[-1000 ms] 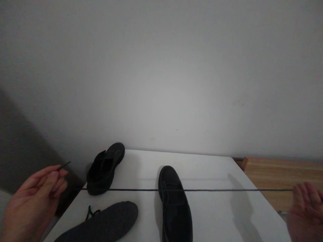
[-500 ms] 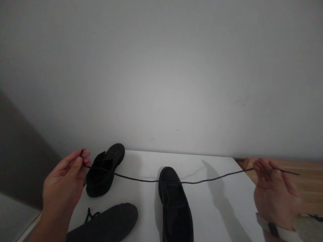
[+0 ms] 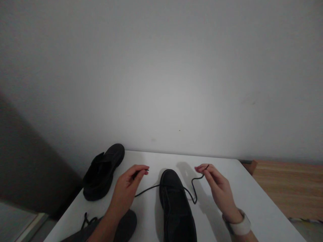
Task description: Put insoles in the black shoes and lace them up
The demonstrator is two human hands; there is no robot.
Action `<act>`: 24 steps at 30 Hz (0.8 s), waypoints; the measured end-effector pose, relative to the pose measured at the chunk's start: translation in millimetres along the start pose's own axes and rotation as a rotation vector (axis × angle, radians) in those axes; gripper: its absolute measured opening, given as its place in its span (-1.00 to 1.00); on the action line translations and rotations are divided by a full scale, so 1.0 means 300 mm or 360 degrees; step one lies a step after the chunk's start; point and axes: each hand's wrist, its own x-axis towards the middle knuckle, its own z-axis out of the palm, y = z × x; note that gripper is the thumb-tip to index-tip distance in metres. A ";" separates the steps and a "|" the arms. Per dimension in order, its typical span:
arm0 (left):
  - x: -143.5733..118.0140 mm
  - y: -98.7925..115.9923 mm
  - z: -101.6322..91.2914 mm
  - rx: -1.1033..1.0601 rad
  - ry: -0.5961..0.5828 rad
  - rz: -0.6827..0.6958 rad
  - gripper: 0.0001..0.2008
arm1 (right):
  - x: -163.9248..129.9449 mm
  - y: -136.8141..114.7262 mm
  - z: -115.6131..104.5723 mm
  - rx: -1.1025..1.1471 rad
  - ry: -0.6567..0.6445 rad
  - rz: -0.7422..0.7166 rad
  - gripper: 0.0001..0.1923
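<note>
White table [image 3: 254, 208] is standing against a plain wall. Lying directly on it: black shoe [image 3: 176, 208] at centre, second black shoe [image 3: 103, 174] at far left corner, dark insole [image 3: 123, 223] at near left edge beside a loose lace [image 3: 87, 222].

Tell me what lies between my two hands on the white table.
In the head view, the toe of the black leather shoe sits between the left hand and right hand, with the thin black shoelace draped across it.

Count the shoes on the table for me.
2. One shoe lies in the middle between the hands, with the lace across it; the other shoe sits at the far left corner. The near edge is cropped.
</note>
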 end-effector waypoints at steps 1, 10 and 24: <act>-0.007 -0.002 0.028 -0.0007 -0.0124 -0.0015 -0.81 | -0.005 0.004 0.015 0.0046 -0.0149 0.0062 -0.73; -0.055 -0.080 0.106 -0.0059 -0.0641 -0.0080 -0.86 | -0.048 0.021 0.001 0.0243 -0.0875 0.0439 -0.56; -0.053 -0.134 0.114 0.0117 -0.0563 0.0207 -0.87 | -0.054 0.107 0.011 -0.0342 -0.0566 0.0340 -0.64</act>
